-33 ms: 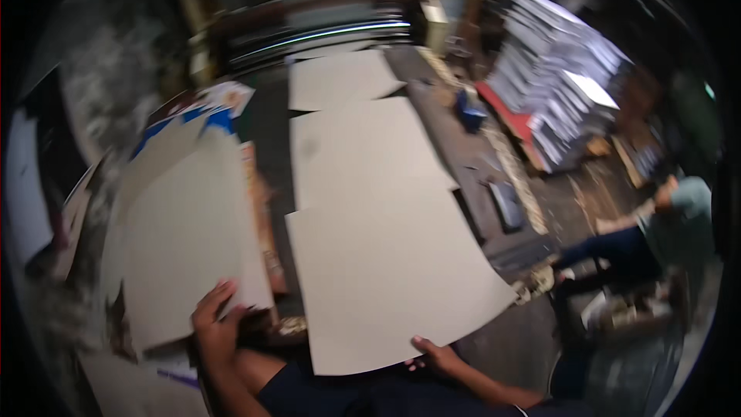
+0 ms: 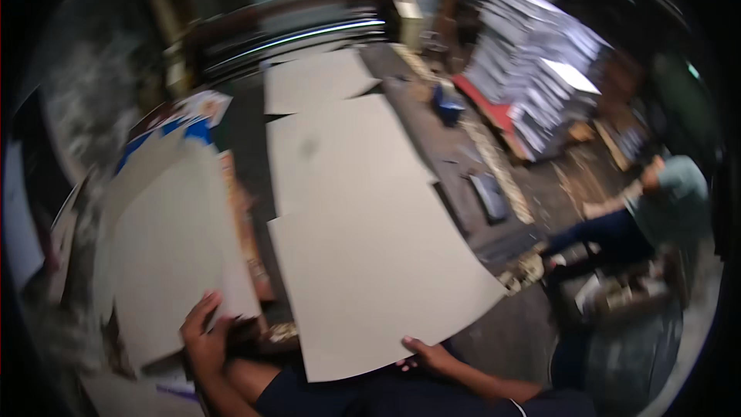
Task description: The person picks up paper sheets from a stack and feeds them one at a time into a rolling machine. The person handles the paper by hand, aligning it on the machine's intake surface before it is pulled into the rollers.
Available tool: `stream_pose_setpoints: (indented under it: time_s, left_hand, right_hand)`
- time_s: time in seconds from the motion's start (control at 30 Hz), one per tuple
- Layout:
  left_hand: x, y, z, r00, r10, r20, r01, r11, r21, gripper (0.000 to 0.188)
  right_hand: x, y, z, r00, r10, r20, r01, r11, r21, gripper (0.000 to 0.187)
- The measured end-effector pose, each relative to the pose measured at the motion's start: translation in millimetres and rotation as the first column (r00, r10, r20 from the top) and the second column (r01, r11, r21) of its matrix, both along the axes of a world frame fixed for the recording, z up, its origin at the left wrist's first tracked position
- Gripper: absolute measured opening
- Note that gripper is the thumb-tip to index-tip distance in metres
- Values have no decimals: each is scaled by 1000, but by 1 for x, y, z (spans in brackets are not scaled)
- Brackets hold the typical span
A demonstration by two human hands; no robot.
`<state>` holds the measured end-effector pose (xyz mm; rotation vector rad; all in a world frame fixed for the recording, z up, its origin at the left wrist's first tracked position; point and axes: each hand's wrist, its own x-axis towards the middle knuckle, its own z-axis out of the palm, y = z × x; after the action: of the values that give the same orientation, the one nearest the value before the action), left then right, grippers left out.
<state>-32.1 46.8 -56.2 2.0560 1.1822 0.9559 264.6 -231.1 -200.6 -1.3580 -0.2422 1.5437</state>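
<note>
A large pale cardboard sheet (image 2: pixel 378 286) extends over the near edge of a long dark table, its front edge close to my lap. My right hand (image 2: pixel 424 355) grips that front edge, thumb on top and fingers underneath. Further away along the table lie a second pale sheet (image 2: pixel 347 147) and a third sheet (image 2: pixel 316 81), in a line toward a machine with rollers. At the left, my left hand (image 2: pixel 204 332) rests by the near right corner of a stack of similar sheets (image 2: pixel 170 239); its fingers and thumb are apart.
Shiny metal rollers (image 2: pixel 309 31) span the table's far end. A grey block (image 2: pixel 489 197) and a blue object (image 2: pixel 448 104) lie along the right side. Beyond stand piles of white paper (image 2: pixel 532 54) on a red base. A person (image 2: pixel 664 201) sits at the right.
The scene has shifted slightly left in view. Both hands keep nearly the same places, the right still on the sheet's edge and the left by the stack's corner.
</note>
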Motion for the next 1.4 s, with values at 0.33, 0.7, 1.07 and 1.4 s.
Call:
stream_pose_setpoints:
  time_s: [0.33,0.7,1.07,1.4]
  left_hand:
    - [27,-18,25,947,304,-103,-315,943,-110,40]
    - [60,-41,22,935,342,-90,-331,936,121,36]
    - [34,-20,-7,963,269,-25,-263,955,135,30]
    - [23,-23,-5,954,298,-27,-300,951,-72,43]
  right_hand:
    - [-8,-11,-4,996,81,-47,-78,996,44,53]
    - [13,61,-25,950,-183,-252,210,974,83,45]
    - [50,147,-3,893,-311,-325,347,936,57,49]
    - [58,186,-22,865,-366,-342,442,880,176,44]
